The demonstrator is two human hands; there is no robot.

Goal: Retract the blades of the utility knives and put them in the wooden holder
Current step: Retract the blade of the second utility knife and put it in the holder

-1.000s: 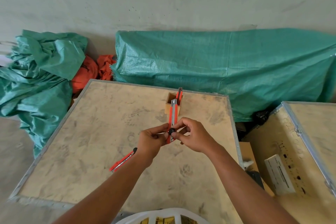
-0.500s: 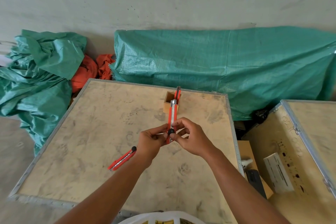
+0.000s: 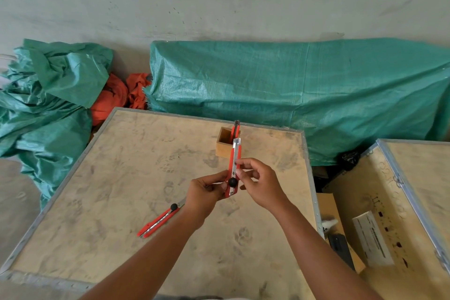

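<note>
Both hands hold a red utility knife (image 3: 235, 159) upright over the middle of the plywood crate top (image 3: 121, 178). My left hand (image 3: 207, 193) pinches its lower end beside the black knob. My right hand (image 3: 259, 184) grips its right side with thumb and fingers. Its metal tip points toward the wooden holder (image 3: 225, 145) at the far edge, where another red knife (image 3: 235, 129) stands inside. A third red knife (image 3: 159, 220) lies flat on the top, left of my left wrist, its blade end partly behind the wrist.
A second open crate (image 3: 399, 214) stands at the right with a white booklet (image 3: 372, 238) and a dark gap between the crates. Green tarps (image 3: 292, 95) cover things along the wall behind and at the left, with orange cloth (image 3: 114, 95) between them.
The knife stays between both hands, shifted slightly. My right fingers have moved up along its side, away from the black knob.
</note>
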